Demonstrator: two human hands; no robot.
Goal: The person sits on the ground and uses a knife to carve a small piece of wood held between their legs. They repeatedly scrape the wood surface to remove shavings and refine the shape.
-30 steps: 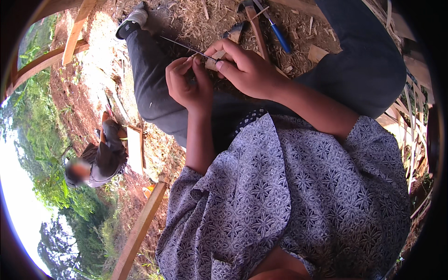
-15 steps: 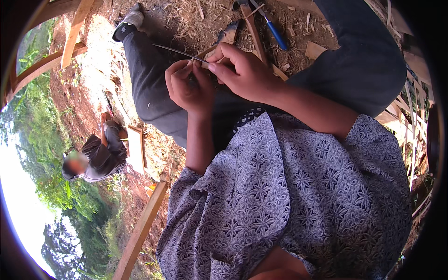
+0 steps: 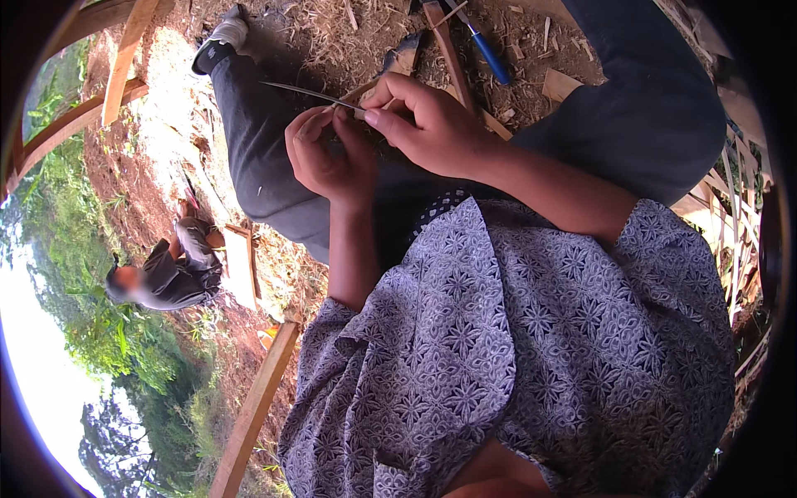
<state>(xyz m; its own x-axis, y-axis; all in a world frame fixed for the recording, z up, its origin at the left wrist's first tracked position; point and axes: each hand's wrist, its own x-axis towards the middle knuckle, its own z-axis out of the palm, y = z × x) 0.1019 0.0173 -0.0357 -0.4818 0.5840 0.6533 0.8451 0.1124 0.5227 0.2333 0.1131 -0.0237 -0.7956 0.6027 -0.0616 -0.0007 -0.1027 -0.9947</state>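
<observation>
Over my lap, my left hand (image 3: 328, 158) and right hand (image 3: 432, 129) both pinch a thin strip (image 3: 311, 93), its point running far-left. Risk: the strip may snap or slip if my fingers bend it sideways.

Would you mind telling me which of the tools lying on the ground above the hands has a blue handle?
It is the slim blue-handled tool on the right, lying apart on the litter; the wooden-handled tool left of it is brown.
</observation>
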